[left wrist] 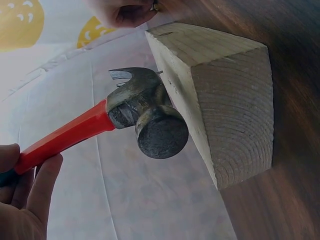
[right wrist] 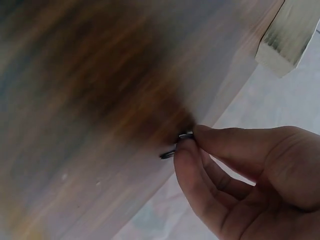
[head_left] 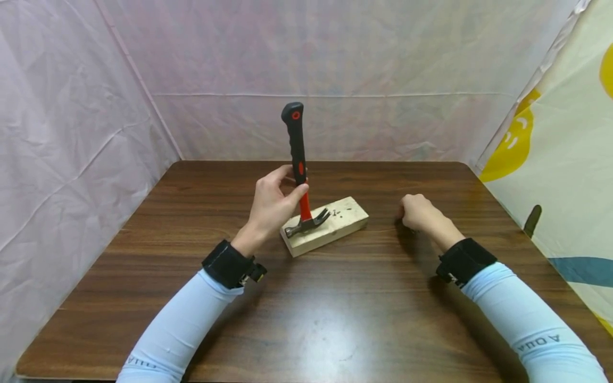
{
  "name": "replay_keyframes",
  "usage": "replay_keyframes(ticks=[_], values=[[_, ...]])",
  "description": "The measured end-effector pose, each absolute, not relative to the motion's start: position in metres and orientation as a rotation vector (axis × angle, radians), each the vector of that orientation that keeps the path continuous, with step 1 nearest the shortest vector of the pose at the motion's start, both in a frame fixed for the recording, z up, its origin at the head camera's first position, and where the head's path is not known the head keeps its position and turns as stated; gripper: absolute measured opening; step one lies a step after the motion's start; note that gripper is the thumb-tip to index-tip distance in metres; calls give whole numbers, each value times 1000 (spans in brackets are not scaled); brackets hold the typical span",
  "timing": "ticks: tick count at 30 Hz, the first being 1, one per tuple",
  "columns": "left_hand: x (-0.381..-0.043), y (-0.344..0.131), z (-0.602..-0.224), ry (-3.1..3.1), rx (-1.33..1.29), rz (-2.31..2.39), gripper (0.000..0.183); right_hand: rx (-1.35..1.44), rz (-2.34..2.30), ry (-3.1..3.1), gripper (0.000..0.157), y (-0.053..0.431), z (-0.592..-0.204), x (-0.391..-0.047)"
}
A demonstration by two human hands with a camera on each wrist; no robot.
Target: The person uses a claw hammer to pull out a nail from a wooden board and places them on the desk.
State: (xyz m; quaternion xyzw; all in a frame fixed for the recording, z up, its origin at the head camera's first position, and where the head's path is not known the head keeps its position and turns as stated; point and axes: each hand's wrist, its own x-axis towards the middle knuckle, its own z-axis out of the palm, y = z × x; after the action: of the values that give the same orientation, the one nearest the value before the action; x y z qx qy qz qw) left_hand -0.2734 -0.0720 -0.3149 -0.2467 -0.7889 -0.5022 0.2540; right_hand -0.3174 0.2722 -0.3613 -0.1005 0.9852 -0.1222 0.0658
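Note:
My left hand (head_left: 275, 205) holds a claw hammer (head_left: 298, 143) upright by its red shaft, thumb on the near side. The black grip points up, and the steel head (left wrist: 145, 112) is right at the top face of a pale wooden block (head_left: 335, 226). Beside the head, a thin metal tip (left wrist: 159, 72) shows at the block's face. To the right of the block, my right hand (head_left: 423, 215) is low over the table. Its thumb and forefinger pinch a small dark metal piece (right wrist: 186, 135), mostly hidden by the fingertips; a similar dark bit (right wrist: 167, 155) shows just below.
The block lies at an angle on a brown wood-grain table (head_left: 191, 250) with dark marks on its top face. White cloth (head_left: 335, 64) hangs behind and to the left of the table. A cloth with yellow figures (head_left: 512, 141) hangs along the right side.

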Motion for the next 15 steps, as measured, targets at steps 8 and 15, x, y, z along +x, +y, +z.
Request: replay_keyframes(ticks=[8, 15], values=[[-276, -70, -316, -2169, -676, -1326, 22, -287, -378, 3010, 24, 282, -362, -318], [-278, -69, -315, -2185, -702, -1285, 24, -279, -366, 3019, 22, 287, -362, -319]])
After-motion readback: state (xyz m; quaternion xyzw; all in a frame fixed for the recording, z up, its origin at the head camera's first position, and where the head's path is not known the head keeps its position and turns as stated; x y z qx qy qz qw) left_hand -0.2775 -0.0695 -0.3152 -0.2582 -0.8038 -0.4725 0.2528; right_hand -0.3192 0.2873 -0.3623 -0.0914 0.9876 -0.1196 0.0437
